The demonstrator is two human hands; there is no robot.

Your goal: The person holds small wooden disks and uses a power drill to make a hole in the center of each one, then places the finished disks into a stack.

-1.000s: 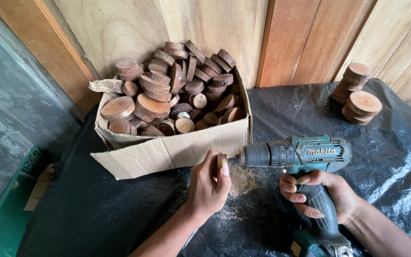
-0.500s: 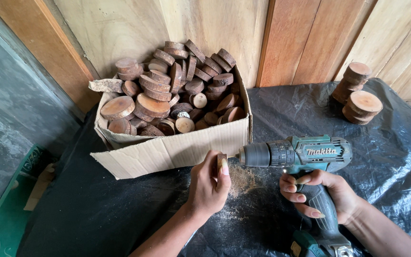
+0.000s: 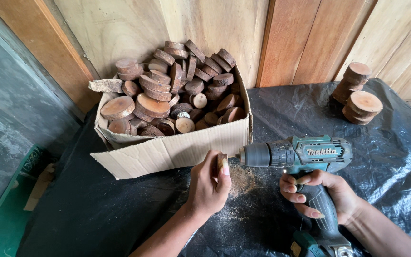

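Note:
My left hand [image 3: 209, 183] pinches a small round wood slice [image 3: 221, 163] on edge, just in front of the cardboard box. My right hand [image 3: 327, 192] grips the handle of a teal cordless drill [image 3: 300, 154], held level and pointing left. The drill's chuck [image 3: 255, 155] sits right beside the slice, with the bit against its face. A patch of pale sawdust [image 3: 243, 182] lies on the black plastic sheet [image 3: 286, 109] below the slice.
An open cardboard box [image 3: 177, 150] heaped with several round wood slices [image 3: 177, 93] stands at the back, against a wooden wall. Two short stacks of wood slices [image 3: 357, 93] sit at the far right. A grey floor and green mat lie to the left.

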